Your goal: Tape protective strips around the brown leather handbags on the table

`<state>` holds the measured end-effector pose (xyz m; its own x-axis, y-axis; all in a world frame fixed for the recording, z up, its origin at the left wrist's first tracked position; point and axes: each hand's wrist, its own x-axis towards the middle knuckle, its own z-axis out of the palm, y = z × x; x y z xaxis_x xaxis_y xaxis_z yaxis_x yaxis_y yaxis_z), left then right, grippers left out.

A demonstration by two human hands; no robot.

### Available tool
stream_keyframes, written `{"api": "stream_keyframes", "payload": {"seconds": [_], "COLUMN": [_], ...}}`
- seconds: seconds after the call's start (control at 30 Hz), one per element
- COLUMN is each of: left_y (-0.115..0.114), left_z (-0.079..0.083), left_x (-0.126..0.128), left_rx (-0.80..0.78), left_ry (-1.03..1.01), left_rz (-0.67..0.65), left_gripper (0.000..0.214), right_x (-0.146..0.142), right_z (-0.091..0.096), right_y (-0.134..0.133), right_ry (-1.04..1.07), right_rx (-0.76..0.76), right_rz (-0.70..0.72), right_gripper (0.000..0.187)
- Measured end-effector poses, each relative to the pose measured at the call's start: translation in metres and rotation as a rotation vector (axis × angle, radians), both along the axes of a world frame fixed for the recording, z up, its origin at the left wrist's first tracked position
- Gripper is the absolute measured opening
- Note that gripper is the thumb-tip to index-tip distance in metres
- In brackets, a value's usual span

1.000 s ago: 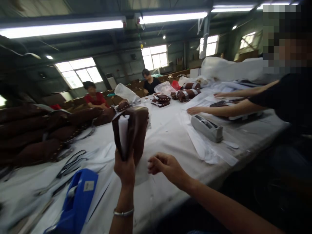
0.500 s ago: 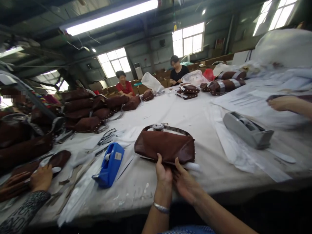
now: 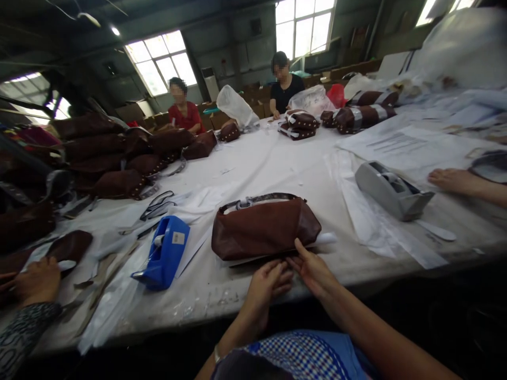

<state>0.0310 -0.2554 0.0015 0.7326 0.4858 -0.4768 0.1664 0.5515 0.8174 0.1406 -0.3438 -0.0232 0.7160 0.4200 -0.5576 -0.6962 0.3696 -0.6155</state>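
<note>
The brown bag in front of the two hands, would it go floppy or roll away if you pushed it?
The brown bag would probably squish a little but keep its shape, because its sides look filled out. It likely wouldn't roll, since it lies long and low on the table. Its strap might wobble, as it arches along the far side.

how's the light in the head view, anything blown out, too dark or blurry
Head view: the top-centre window glares nearly pure white against dim surroundings; head view: the space below the near edge of the white-covered table falls almost black; head view: the pale plastic at upper right looks soft, while the brown handbag keeps a readable outline.
</note>
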Motion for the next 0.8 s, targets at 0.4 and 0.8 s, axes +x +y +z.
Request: {"api": "stream_keyframes", "payload": {"seconds": [0.4, 0.8], "left_y": [0.078, 0.074], "left_z": [-0.015, -0.030], "left_x": [0.021, 0.017], "left_rx": [2.161, 2.168], "left_ry": [0.004, 0.007], "left_rz": [-0.602, -0.585], "left_gripper": [0.073, 0.070], "right_x": [0.006, 0.083], "right_z": [0.013, 0.063], "right_y": [-0.021, -0.003], "right_ry": [-0.030, -2.004], "right_rx": [-0.111, -0.892], "right_rz": [0.219, 0.305], "right_gripper": [0.034, 0.063]}}
